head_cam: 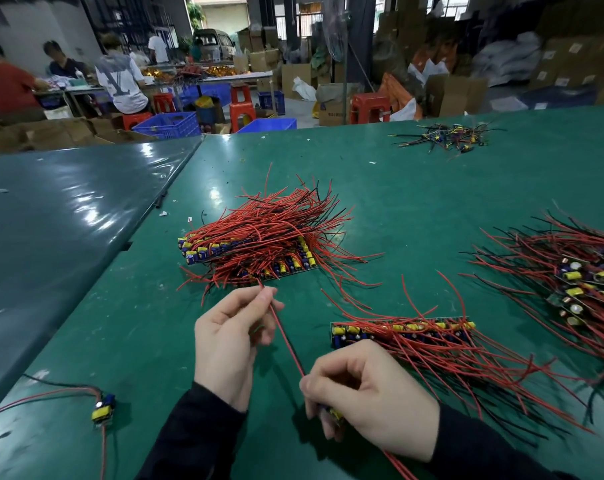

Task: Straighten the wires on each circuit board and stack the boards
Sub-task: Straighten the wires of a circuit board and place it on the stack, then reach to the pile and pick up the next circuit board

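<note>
From the head camera, the right hand (366,393) curls around a small circuit board with a yellow component (335,414), low and central on the green table (414,209). A thin red wire (286,337) runs taut from it toward eleven o'clock, where the left hand (229,337) pinches its far end between thumb and fingers. At twelve o'clock lies a stacked pile of boards with red wires fanned out (259,244); at three o'clock a row of boards with yellow capacitors (400,332); at eight o'clock, a lone board (104,408).
</note>
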Demonstrator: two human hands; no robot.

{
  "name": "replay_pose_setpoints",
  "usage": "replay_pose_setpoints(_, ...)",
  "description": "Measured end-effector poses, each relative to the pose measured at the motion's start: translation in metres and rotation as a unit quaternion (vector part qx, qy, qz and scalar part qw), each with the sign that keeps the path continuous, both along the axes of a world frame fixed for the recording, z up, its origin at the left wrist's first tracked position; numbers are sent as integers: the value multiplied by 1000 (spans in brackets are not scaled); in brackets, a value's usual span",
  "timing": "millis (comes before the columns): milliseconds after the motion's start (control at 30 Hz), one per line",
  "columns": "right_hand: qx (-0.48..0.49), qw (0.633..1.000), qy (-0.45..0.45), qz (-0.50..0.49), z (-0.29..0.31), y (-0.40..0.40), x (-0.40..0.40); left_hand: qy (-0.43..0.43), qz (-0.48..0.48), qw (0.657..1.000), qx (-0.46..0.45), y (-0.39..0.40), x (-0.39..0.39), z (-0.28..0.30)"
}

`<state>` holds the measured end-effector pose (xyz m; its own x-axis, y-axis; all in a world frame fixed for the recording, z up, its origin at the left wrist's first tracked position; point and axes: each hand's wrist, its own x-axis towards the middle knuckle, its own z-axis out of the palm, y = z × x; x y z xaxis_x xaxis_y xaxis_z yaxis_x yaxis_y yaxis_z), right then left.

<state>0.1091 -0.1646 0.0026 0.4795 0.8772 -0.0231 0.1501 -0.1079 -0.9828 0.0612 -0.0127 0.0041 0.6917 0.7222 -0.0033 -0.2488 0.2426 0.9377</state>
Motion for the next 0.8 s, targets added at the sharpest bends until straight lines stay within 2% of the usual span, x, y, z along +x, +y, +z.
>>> replay_pose_setpoints(100,-13,998,-60,7,-4,0,-4,31,-31,995,-91,7,1,1)
replay_pose_setpoints(200,4,998,-56,-8,-3,0,-4,34,-30,979,-198,13,0,1)
replay_pose_setpoints(300,24,999,-2,-29,0,0,-3,-10,-26,966,-255,17,0,4)
replay_pose_setpoints(433,19,993,111,-25,-1,-4,-5,-73,10,958,-278,25,-3,7)
replay_pose_setpoints(500,5,992,124,-28,0,-12,-3,-105,38,952,-284,32,-5,9)
replay_pose_setpoints(633,-35,998,5,-49,7,-44,-3,-132,50,954,-263,40,-8,11)
replay_pose_setpoints(733,-2,983,-129,-133,19,-71,-5,-102,-7,971,-215,29,-4,9)
replay_pose_setpoints(800,36,964,-174,-195,34,-90,-1,-60,-48,979,-190,20,0,6)
